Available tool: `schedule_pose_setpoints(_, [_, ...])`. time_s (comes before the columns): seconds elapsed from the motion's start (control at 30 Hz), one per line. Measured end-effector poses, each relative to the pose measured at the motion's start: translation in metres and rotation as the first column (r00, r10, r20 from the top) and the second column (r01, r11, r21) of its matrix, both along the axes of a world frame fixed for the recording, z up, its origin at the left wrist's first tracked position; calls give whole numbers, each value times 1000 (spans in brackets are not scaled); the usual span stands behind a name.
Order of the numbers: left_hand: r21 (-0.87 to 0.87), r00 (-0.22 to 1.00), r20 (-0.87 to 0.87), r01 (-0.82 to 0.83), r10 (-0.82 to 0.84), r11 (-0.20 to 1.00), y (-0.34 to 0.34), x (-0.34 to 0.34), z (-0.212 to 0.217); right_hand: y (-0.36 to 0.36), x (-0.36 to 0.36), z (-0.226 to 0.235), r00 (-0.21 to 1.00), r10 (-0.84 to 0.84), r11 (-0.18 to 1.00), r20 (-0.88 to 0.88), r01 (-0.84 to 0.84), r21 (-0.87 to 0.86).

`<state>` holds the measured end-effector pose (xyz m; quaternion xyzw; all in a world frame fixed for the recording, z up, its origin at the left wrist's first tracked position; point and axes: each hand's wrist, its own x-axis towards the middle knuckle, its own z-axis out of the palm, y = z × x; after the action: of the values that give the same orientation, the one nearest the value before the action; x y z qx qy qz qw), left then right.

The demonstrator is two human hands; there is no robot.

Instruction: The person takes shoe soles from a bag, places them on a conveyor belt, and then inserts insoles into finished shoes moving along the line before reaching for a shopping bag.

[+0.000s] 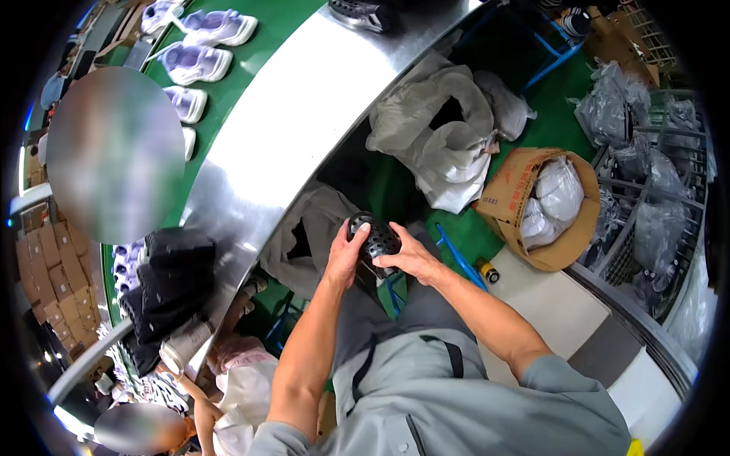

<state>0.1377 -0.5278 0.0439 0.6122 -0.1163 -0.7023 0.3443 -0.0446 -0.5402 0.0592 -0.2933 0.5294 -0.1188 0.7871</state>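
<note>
Over my lap, both hands grip a black perforated clog (378, 240). My left hand (346, 251) is wrapped round its left side, with the thumb on top. My right hand (413, 256) closes on its right side, with the fingers toward its far end and the thumb at its near edge. A similar black clog (361, 15) rests on the metal ledge of the bench at the far side. Beneath my hands and to the left, a pale plastic sack (323, 204) hangs by the bench edge.
A steel ledge (285, 114) curves along a green conveyor (258, 30) bearing lilac sneakers (194, 63). Black cloth (179, 266) lies at left, near a co-worker in a white top (247, 387). Right are an opened carton (509, 201) of white bags and a wire rack (654, 190).
</note>
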Motion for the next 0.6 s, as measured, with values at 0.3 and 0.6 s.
schedule_pose_setpoints(0.3, [203,1000,-1,3,-3,979,-70,7,-130,-71,7,-186,994,105,993,-40,-107,-52])
schedule_pose_setpoints(0.6, [323,982,87,-187,168,928,-78,82,-398,-109,-23,-417,959,80,955,-272,-152,-256])
